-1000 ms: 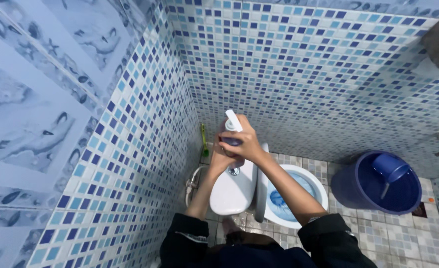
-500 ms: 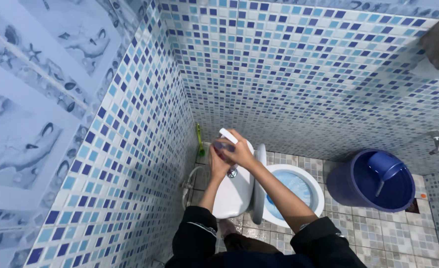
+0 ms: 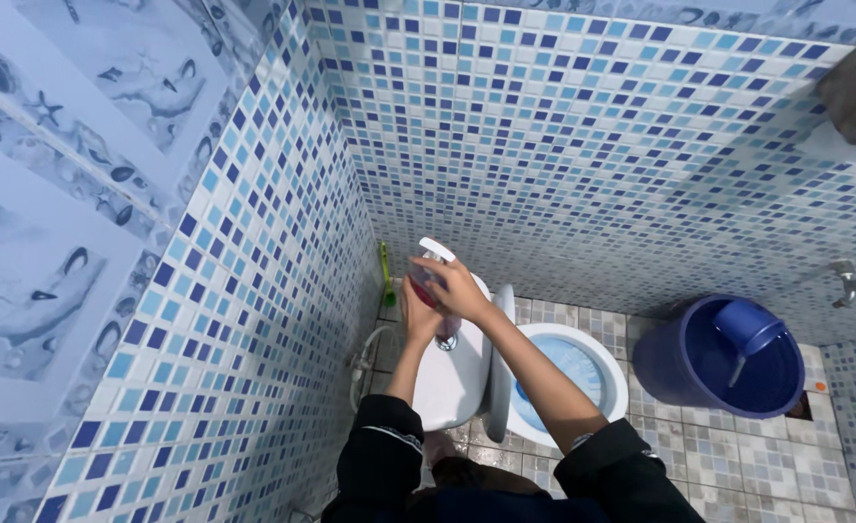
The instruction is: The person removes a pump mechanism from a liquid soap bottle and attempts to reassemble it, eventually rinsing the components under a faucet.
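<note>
Both hands had lifted a little from the cistern lid since half a second before, and the spray bottle's white nozzle now stood clear above the knuckles instead of lying low against them. The right hand (image 3: 457, 289) wrapped the spray bottle (image 3: 430, 281) from the 3 o'clock side, fingers curled tight round its body, which showed reddish between them; that grip probably kept the bottle upright and the nozzle free. The left hand (image 3: 418, 315) sat at 7 o'clock of the bottle, pressed up against its lower part as if to steady the base; whether its fingers were closed or spread could not be told, since the right hand covered them. The bottle hung just above the white toilet cistern (image 3: 452, 378), near its chrome flush button. At 4 o'clock of the hands lay the toilet bowl (image 3: 568, 373), lid raised against the cistern. A green toilet brush (image 3: 386, 276) leaned in the corner at 9 o'clock, a hose (image 3: 365, 353) beneath it. Well apart at 3 o'clock stood a blue bucket (image 3: 670, 363) with a dipper (image 3: 749, 329) inside.
</note>
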